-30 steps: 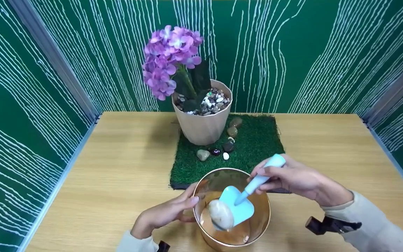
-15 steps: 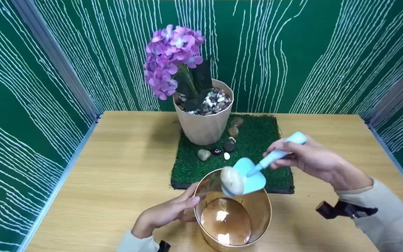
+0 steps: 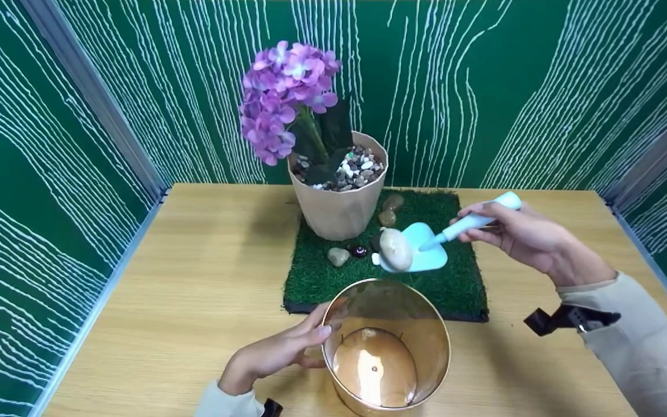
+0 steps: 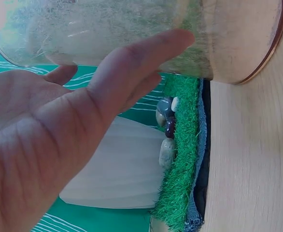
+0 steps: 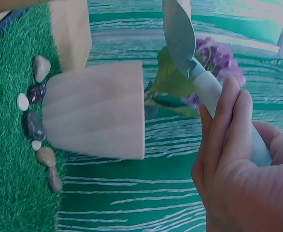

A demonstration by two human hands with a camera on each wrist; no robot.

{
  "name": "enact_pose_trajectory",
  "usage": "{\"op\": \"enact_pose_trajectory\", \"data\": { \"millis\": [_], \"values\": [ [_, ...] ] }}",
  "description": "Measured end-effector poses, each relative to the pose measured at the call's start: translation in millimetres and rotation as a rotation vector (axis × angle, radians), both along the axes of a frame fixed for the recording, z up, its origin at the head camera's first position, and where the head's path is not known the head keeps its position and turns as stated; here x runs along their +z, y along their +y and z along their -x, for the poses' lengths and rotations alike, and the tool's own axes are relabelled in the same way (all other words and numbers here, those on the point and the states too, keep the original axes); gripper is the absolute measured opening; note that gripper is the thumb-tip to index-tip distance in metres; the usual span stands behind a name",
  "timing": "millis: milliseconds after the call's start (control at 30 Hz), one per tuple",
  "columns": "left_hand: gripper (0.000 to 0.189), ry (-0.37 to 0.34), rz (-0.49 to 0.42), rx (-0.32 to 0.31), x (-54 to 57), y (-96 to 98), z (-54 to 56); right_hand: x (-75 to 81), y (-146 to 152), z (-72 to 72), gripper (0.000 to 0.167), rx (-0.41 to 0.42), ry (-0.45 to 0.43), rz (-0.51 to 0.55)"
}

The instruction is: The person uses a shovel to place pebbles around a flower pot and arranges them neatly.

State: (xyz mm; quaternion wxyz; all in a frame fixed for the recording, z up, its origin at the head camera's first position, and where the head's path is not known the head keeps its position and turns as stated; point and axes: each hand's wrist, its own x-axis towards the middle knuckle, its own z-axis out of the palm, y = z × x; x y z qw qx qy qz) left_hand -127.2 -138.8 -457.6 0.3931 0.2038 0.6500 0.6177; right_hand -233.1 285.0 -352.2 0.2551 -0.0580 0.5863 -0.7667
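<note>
My right hand (image 3: 527,240) grips the handle of a light blue toy trowel (image 3: 429,260). A large pale smooth stone (image 3: 396,250) lies at the left edge of its blade, above the turf mat. From the right wrist view, the underside of the blade shows and the stone is hidden. My left hand (image 3: 278,353) rests against the left outer wall of a see-through amber bucket (image 3: 435,336), its fingers spread and mostly straight. In the left wrist view, the thumb and fingers touch that wall. No stone is visible inside the bucket.
A pinkish-beige flowerpot (image 3: 336,214) with purple flowers (image 3: 287,87) and small pebbles (image 3: 359,168) stands on a green turf mat (image 3: 322,286). Several stones lie around its base, including a grey-beige stone (image 3: 338,256) and a dark stone (image 3: 358,251). Green walls (image 3: 519,87) surround the wooden table (image 3: 212,260).
My right hand has raised the trowel with the pale stone out of the bucket and carried it forward and right, over the mat. The left hand has stayed at the bucket.
</note>
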Motion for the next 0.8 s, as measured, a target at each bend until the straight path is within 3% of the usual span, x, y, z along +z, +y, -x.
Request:
{"op": "enact_pose_trajectory", "data": {
  "millis": [167, 367, 800],
  "values": [
    [0.084, -0.006, -0.006, -0.002, -0.4, -0.3, 0.3, -11.5, 1.3, 10.6, 0.041, -0.041, -0.033, -0.012],
    [0.089, 0.003, 0.002, -0.014, -0.2, -0.6, 1.0, -38.3, -7.6, 19.2, 0.038, -0.072, -0.092, -0.028],
    [0.090, -0.007, 0.003, -0.027, 0.5, 0.2, 2.9, -96.3, -44.2, 23.6, 0.030, -0.119, -0.173, -0.078]
  ]
}}
